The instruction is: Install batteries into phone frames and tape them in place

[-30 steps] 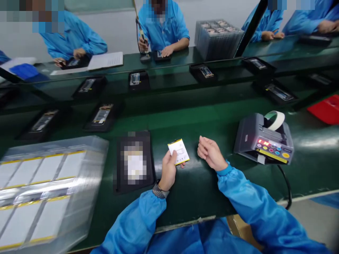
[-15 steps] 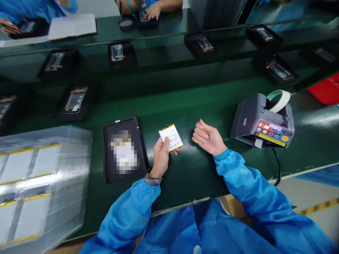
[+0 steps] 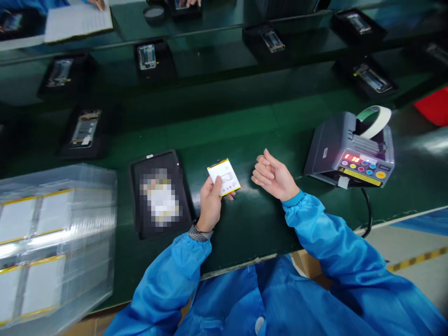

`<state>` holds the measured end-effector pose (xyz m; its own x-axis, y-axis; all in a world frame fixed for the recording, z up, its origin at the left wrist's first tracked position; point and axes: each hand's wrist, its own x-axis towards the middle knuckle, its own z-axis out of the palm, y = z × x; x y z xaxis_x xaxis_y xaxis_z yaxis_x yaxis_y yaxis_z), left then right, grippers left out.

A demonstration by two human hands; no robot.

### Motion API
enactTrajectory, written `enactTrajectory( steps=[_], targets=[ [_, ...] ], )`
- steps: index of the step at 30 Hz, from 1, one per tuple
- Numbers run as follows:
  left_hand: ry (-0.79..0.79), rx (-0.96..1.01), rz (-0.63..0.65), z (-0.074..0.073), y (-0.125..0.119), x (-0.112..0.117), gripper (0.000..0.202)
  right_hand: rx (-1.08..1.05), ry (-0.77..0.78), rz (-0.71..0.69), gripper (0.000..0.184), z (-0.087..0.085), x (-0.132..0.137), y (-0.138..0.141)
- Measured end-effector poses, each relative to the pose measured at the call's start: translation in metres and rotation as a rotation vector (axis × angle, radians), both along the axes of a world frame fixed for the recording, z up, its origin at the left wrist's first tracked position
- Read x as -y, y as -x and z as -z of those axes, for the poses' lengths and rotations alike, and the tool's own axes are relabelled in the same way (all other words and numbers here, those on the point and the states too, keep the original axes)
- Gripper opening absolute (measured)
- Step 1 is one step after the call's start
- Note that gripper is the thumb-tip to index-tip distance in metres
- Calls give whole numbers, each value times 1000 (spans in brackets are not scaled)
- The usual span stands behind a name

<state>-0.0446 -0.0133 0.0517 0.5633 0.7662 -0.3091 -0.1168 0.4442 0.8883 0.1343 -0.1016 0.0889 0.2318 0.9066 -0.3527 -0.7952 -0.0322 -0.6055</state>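
Note:
My left hand (image 3: pixel 210 200) is closed on a flat white phone battery (image 3: pixel 226 177) with yellow strips along two edges. Its thumb lies on the printed face, and the battery is held above the green bench. To the right, my right hand (image 3: pixel 275 177) is raised with its fingers curled in and palm partly turned up; I see nothing in it. Left of my left hand lies a black tray (image 3: pixel 135 196), its contents blurred out by pixelation. A grey tape dispenser (image 3: pixel 327 149) with a lit red display and a roll of pale tape (image 3: pixel 378 122) stands beyond my right hand.
Stacked clear plastic trays (image 3: pixel 94 233) with several white batteries (image 3: pixel 52 212) fill the left front. Black trays with opened phones, such as this phone (image 3: pixel 85 128), sit along the bench and conveyor. A red bin (image 3: pixel 434 106) is at far right. Co-workers' hands (image 3: pixel 192 2) show across.
The view has tipped slightly down and shifted, so the far bench sits higher. Both hands keep nearly the same pose, the left still holding the battery.

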Motion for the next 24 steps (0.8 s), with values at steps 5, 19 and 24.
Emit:
enactTrajectory(
  steps=[5, 19, 24],
  targets=[
    [-17, -8, 2, 0, 0, 1, 45, -44, -48, 0, 50, 1, 0, 0],
    [-31, -8, 9, 3, 1, 0, 43, -18, -11, -26, 46, -5, 2, 1],
    [-30, -14, 7, 4, 1, 0, 42, -13, -17, -39, 45, -5, 2, 2]
  ],
)
